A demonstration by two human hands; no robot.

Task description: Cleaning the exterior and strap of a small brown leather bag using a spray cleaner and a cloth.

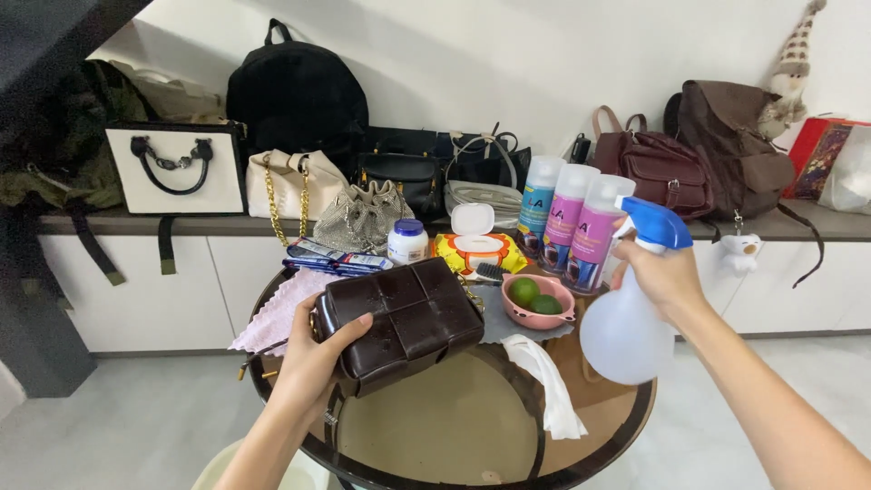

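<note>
My left hand point(319, 356) grips the near left end of a dark brown quilted leather bag point(404, 318), held tilted above the round glass table point(581, 449). My right hand point(665, 277) holds a translucent white spray bottle point(621, 340) with a blue trigger head point(655, 222); the nozzle points left toward the bag. The bottle hangs over the right side of the table. A crumpled white cloth point(546, 381) lies on the glass between the bag and the bottle.
Behind the bag sit a pink bowl with two limes point(540, 299), a wet-wipe pack point(476, 247), a white jar point(407, 241), three spray cans point(567, 218) and a pink cloth point(277, 313). Several handbags and backpacks line the shelf point(109, 222) at the wall.
</note>
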